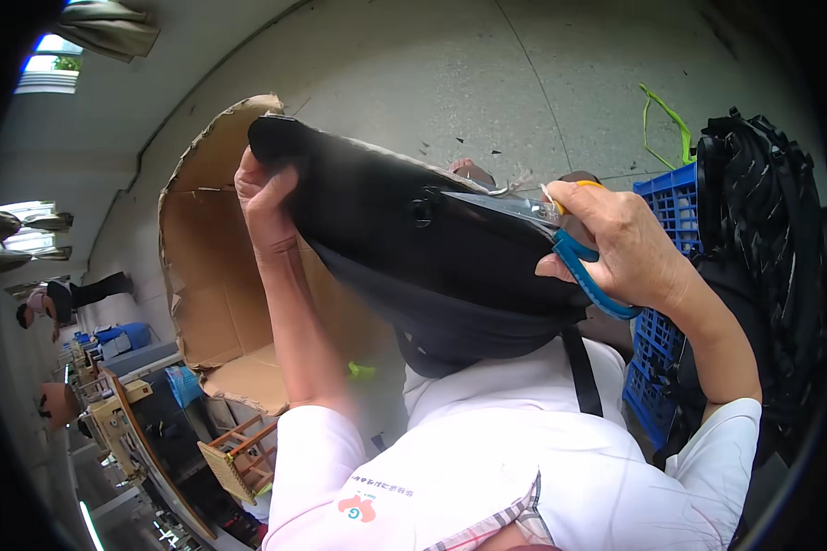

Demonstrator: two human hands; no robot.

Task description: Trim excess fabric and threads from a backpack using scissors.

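A large black fabric piece (377,197), perhaps part of a bag, stretches across my lap with a pale, frayed seam along its far edge. My left hand (268,197) grips its far left end, fingers closed around the cloth. In my right hand (629,239) is a pair of scissors (505,206) with blue and yellow handles. Their blades point left over the black fabric, close to its frayed edge and beside a small round dark fitting (421,214). Loose white threads hang near the blades. How far apart the blades are is hard to see.
An open cardboard box (216,285) stands at my left, a blue plastic crate (675,207) at my right with black strapped goods (763,220) piled by it. A green strip (668,118) and dark scraps lie on the floor. Beyond a wooden stool (230,468) is another person (60,298).
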